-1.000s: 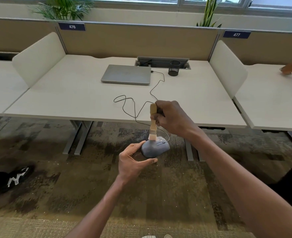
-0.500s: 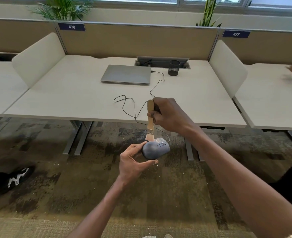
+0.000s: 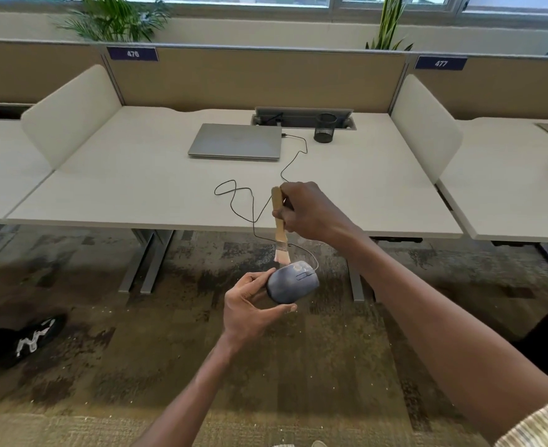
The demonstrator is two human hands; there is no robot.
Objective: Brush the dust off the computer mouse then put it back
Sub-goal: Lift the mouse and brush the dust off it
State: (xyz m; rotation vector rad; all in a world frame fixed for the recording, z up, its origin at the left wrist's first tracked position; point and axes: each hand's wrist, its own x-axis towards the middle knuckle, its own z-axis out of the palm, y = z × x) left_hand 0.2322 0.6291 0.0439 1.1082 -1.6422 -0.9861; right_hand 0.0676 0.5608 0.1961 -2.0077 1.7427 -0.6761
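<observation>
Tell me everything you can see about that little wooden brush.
The small pale wooden brush has a flat handle and short, light bristles. It stands nearly upright, bristles down, their tips at the top of the dusty grey-blue computer mouse. The right hand grips the handle; the left hand holds the mouse beneath, out in front of the desk edge.

A dusty grey-blue mouse (image 3: pixel 293 283), tan-handled brush (image 3: pixel 279 221), silver laptop (image 3: pixel 236 141), black mesh cup (image 3: pixel 325 128), mottled brown carpet (image 3: pixel 105 366).
</observation>
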